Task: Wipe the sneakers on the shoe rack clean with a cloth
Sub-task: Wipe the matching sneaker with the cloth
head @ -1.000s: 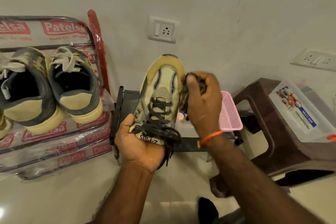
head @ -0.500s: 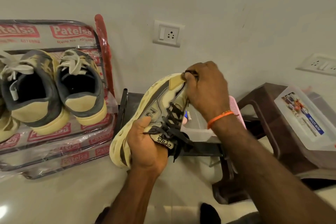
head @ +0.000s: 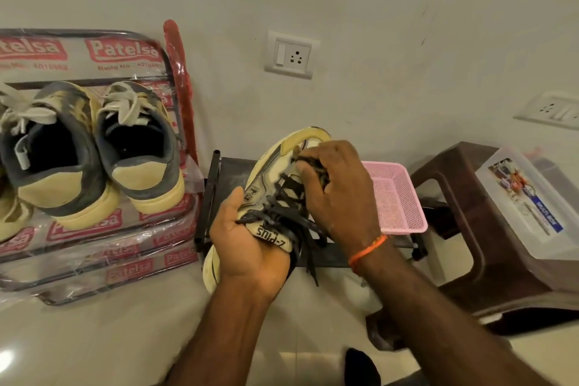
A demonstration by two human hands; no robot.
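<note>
So the left hand [head: 250, 247] is cradling the cream sneaker [head: 275, 185] from underneath at the heel and tongue, fingers wrapped around it, probably to keep it tilted and steady off the floor while the upper gets scrubbed. The right hand [head: 338, 188] is bunching a dark cloth [head: 313, 166] in curled fingers and pressing it onto the toe side, just past the black laces [head: 282, 216]. The cloth is mostly tucked under those fingers. Another pair [head: 94, 150] is sitting on the shoe rack [head: 125, 50] to the left, apparently waiting.

"Patelsa" on rack wrap [head: 125, 50]; "MULTI BOX", probably, on container [head: 529, 207].
</note>
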